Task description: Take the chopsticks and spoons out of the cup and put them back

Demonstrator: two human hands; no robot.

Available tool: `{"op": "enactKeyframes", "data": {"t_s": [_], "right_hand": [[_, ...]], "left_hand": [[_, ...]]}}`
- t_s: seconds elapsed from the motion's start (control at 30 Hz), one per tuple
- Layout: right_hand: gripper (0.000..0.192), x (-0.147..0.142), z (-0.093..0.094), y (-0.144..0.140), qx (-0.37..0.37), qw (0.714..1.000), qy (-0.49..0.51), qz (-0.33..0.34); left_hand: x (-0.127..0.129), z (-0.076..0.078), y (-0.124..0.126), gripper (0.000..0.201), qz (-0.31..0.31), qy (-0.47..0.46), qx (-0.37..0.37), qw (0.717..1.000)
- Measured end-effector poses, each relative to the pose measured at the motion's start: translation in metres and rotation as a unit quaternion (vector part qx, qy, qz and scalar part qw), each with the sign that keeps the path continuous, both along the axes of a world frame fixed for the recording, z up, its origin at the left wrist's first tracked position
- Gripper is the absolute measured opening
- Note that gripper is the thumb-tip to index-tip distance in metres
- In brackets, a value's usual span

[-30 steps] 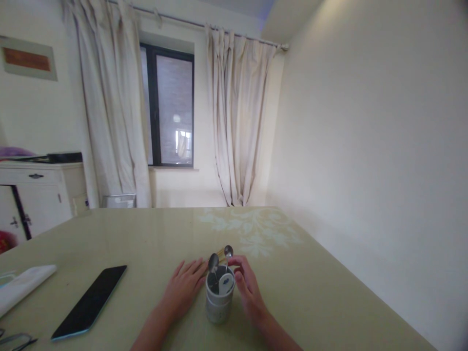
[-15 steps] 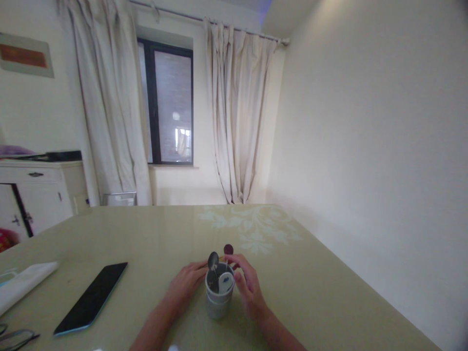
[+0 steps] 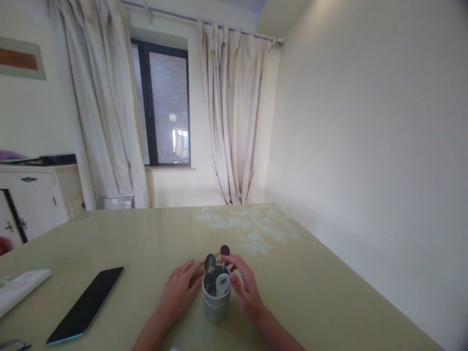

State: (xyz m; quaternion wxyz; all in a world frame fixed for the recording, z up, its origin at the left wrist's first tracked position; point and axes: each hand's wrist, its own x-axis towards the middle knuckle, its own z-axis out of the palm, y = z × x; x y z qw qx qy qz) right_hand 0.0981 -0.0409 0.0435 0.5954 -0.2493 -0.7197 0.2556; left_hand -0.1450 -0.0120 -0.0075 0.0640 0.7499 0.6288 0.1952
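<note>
Table (image 3: 329, 273): pale green top, floral print at 12 o'clock from the cup. Since a second ago the view has swung slightly, so the phone (image 3: 86, 304) and white cloth (image 3: 22, 287) at 9 o'clock sit nearer the left edge; neither appears moved.

Cup (image 3: 216, 304): upright near the front edge, between both hands, same spot as before. It holds two metal spoons (image 3: 209, 263) and a white spoon (image 3: 222, 282).

Left hand (image 3: 179, 292): at 9 o'clock of the cup, fingers spread flat on the table and over thin sticks lying there; gripping nothing.

Right hand (image 3: 244, 287): at 3 o'clock, fingers curled, tips pinching a spoon handle at the rim; it has crept closer, suggesting a spoon is being handled.
</note>
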Motion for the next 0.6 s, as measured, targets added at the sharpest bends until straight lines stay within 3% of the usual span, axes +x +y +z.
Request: {"op": "enactKeyframes", "data": {"t_s": [0.33,0.43,0.53,0.6], "right_hand": [[0.057,0.001,0.002,0.0,0.003,1.0,-0.018,-0.013],[0.055,0.002,0.003,0.0,0.013,1.0,-0.013,-0.02],[0.053,0.004,0.003,0.0,0.023,0.999,-0.006,-0.032],[0.053,0.005,0.004,0.0,0.025,0.999,0.0,-0.038]], "left_hand": [[0.007,0.003,0.003,0.043,-0.009,-0.076,-0.011,0.997],[0.009,0.008,0.001,0.044,-0.018,-0.113,0.019,0.993],[0.014,0.018,-0.003,0.047,-0.019,-0.242,0.036,0.97],[0.022,0.026,-0.008,0.057,-0.031,-0.373,0.007,0.927]]}}
